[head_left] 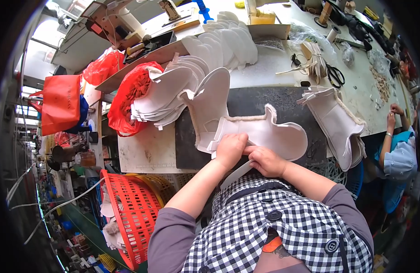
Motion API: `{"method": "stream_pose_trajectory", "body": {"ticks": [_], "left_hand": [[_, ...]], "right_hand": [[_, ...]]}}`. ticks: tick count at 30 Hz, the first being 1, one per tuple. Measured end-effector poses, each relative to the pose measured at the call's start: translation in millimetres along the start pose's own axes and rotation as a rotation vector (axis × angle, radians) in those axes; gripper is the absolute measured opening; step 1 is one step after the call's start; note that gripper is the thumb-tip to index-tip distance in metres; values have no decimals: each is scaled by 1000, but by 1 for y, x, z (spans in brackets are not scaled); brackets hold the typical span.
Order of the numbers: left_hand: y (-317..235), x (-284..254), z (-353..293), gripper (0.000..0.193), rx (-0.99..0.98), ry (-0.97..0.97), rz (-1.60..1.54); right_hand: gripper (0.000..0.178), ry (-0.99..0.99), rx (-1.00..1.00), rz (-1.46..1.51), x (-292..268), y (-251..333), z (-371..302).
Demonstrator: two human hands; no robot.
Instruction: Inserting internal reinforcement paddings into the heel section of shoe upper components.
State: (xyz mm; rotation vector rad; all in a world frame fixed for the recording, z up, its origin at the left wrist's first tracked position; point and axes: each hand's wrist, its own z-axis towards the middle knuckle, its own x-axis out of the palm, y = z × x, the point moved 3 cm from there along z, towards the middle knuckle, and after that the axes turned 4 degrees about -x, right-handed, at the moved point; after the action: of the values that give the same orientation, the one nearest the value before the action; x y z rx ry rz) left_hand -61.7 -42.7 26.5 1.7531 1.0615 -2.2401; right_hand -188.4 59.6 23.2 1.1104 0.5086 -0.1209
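over the black mat lay a white boot-shaped piece with fuzzy edging. the left hand was curled closed on it; the right hand, just beside, was pinched tight, seemingly on a pale strip at the mat's near edge, though the fingers hid the contact. left of the mat was a stack of white pieces; beyond its far right, black scissors rested on the counter. a red basket stood below the mat's left.
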Motion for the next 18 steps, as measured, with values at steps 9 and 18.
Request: {"method": "stream_pose_trajectory", "body": {"ticks": [9,18], "left_hand": [[-28,-66,59,9,-60,-303,-48],[-90,-66,-26,28,648,-111,-346]], "right_hand": [[30,-18,192,-194,15,-9,-14],[39,-712,468,1116,-8,-36,-16]]}}
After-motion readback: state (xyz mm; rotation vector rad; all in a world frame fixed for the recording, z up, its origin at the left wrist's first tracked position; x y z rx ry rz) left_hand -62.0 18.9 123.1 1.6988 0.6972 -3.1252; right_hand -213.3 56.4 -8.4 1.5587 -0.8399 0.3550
